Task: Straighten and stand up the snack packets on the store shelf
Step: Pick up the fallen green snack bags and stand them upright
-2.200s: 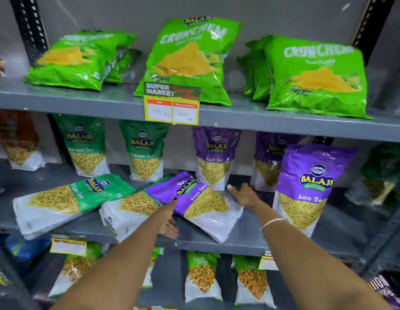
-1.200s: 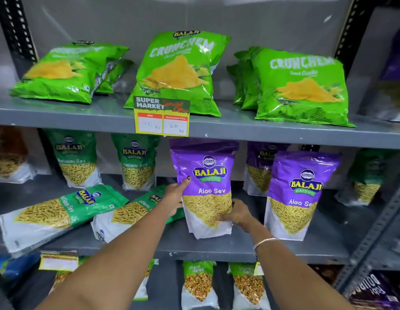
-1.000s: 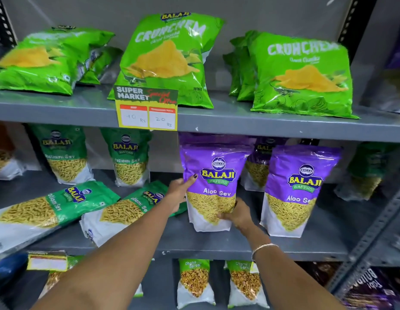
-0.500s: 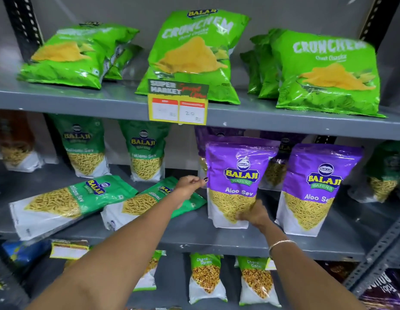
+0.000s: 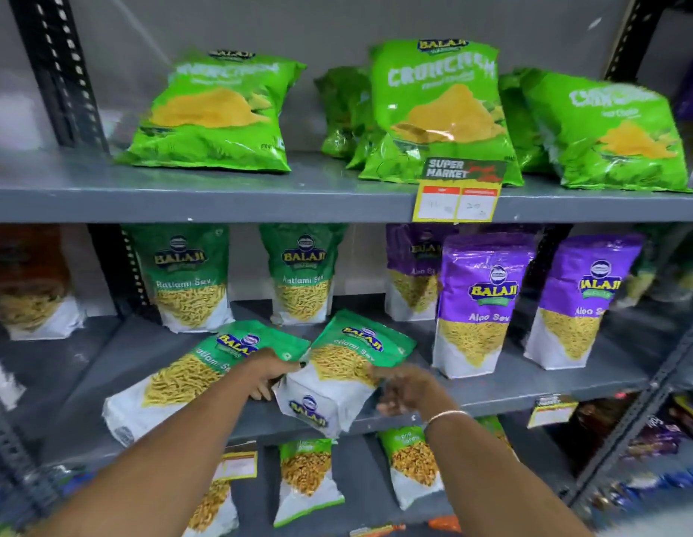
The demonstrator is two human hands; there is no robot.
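1. Two green Ratlami Sev packets lie flat at the front of the middle shelf (image 5: 511,385), low in the centre of the frame: the left flat packet (image 5: 189,377) with its white base toward the lower left, and the right flat packet (image 5: 337,377) with its base hanging slightly over the shelf edge.
2. Left hand (image 5: 269,372): placed between the two flat packets, fingers curled loosely against the left edge of the right flat packet. Whether it actually grips the packet cannot be determined.
3. Right hand (image 5: 406,389): motion-blurred, at the right edge of the same packet, fingers partly spread. Contact cannot be confirmed. A thin bangle (image 5: 447,415) sits on the wrist.
4. Upright stock, middle shelf, rear row: two green Ratlami Sev packets (image 5: 189,277) stand left of centre; one purple packet (image 5: 412,271) stands behind them to the right.
5. Upright stock, middle shelf, front right: two purple Aloo Sev packets (image 5: 480,304) stand side by side, close but apart.
6. Top shelf: light-green Crunchem bags (image 5: 438,110) lean back, across the upper part of the frame. A yellow price tag (image 5: 459,195) hangs from the shelf edge.
7. Bottom shelf: further small packets stand at the lower centre.
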